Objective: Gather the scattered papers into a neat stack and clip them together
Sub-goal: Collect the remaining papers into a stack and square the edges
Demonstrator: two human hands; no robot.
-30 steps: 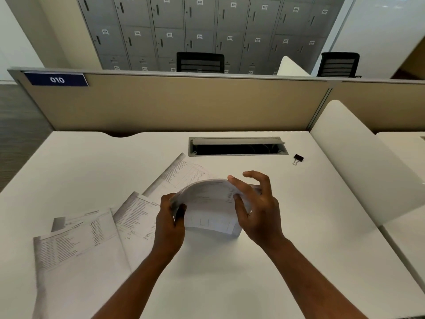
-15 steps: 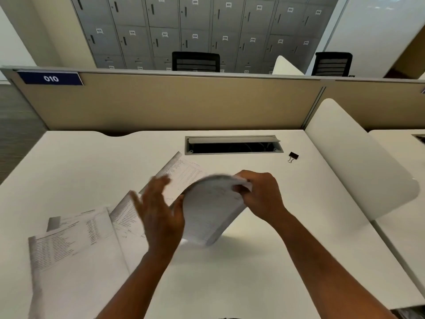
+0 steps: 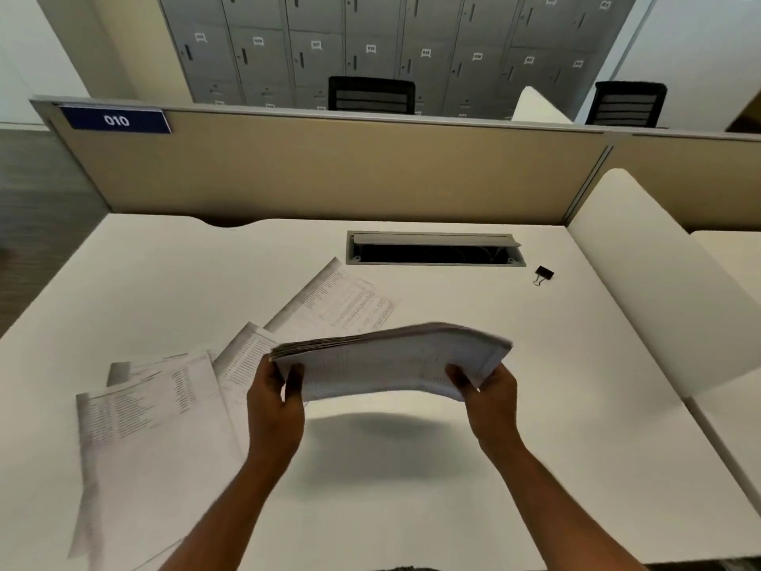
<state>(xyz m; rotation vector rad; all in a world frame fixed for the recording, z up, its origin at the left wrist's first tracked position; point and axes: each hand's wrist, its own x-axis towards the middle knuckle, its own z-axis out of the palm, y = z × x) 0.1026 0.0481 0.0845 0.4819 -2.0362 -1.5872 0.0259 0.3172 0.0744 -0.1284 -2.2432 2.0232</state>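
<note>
A thick stack of printed papers [image 3: 387, 360] hangs level above the white desk [image 3: 556, 405], bowed slightly upward in the middle. My left hand [image 3: 274, 399] grips its left end and my right hand [image 3: 490, 391] grips its right end. Loose printed sheets lie flat on the desk: one [image 3: 346, 302] behind the stack, one [image 3: 243, 356] partly under my left hand, and overlapping ones [image 3: 144, 426] at the front left. A small black binder clip [image 3: 543, 274] rests on the desk at the back right, well away from both hands.
An open cable tray [image 3: 434, 251] is set into the desk's back. A beige partition [image 3: 329, 171] with a blue "010" label closes the rear. A white curved divider [image 3: 667, 290] borders the right side. Two black chairs and grey lockers stand beyond.
The stack went from a curled bundle held upright to a level one stretched between both hands. My left hand let go, then took hold of the left end again.
</note>
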